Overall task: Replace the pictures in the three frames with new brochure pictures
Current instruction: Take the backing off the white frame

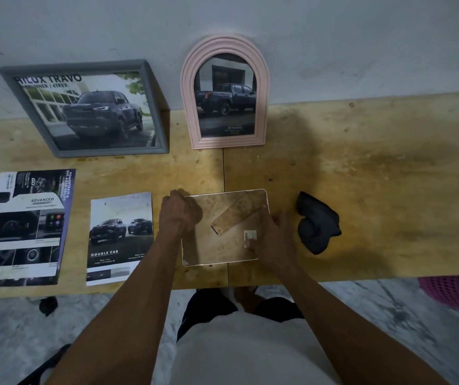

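Frame, white-edged and rectangular (224, 227), lies face down at the wooden bench's (361, 190) front edge; my left hand (179, 211) fists on its left corner, right hand (274, 237) presses its right side.

Support: wooden table (361, 168), yellowish plywood top, stained, with a seam running from the wall side toward the near edge.

On it:
- white frame (224, 227), face down with its back up, under both hands.
- dark cloth (317, 223), crumpled, just right of the right hand.
- Double Cab brochure page (120, 237), flat, just left of the left hand.
- second brochure sheet (25, 229), flat, further left.
- grey frame (84, 109), beyond the left hand, leaning on the wall.
- pink arched frame (224, 93), beyond both hands, upright against the wall.
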Available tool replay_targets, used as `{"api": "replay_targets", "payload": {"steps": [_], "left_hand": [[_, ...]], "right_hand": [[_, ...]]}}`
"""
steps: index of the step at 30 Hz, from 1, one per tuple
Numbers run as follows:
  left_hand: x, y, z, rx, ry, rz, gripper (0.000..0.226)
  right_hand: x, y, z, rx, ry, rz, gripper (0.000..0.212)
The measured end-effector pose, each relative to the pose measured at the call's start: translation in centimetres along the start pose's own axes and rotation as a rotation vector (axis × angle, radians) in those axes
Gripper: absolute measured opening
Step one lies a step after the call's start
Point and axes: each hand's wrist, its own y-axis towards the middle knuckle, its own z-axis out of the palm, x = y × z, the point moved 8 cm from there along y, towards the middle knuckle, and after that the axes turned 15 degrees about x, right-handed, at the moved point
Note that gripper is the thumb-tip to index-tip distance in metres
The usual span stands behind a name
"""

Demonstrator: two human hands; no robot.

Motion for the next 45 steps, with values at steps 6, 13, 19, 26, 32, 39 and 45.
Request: {"api": "replay_targets", "payload": {"steps": [6,13,19,26,32,39,45], "left_hand": [[-0.2,0.3,-0.2,-0.006,0.009,0.012,0.032],[-0.1,0.4,-0.3,-0.025,0.005,0.000,0.033],[-0.1,0.0,-0.1,-0.095,-0.048,0.006,0.029],[-0.2,-0.8,0.4,-0.176,-0.084,0.011,0.026],[0.2,0.0,0.8,-0.134,-0.069,-0.039,0.028],[1.1,1.3,0.9,-0.060,-0.107,-0.122,0.046],[1.5,1.2,0.7,-0.076,-0.146,-0.092,0.047]], "right_hand": [[0.3,-0.1,-0.3,-0.010,-0.074,0.022,0.102],[0.0,0.1,-0.1,0.001,-0.093,0.044,0.100],[-0.1,-0.1,0.2,0.037,-0.071,0.027,0.105],[0.3,-0.8,0.2,0.110,-0.079,-0.014,0.135],[0.5,-0.8,0.5,0.121,-0.145,0.010,0.138],[0.7,-0.7,0.4,0.120,-0.176,0.007,0.140],[0.6,-0.8,0.4,0.129,-0.175,0.007,0.139]]}}
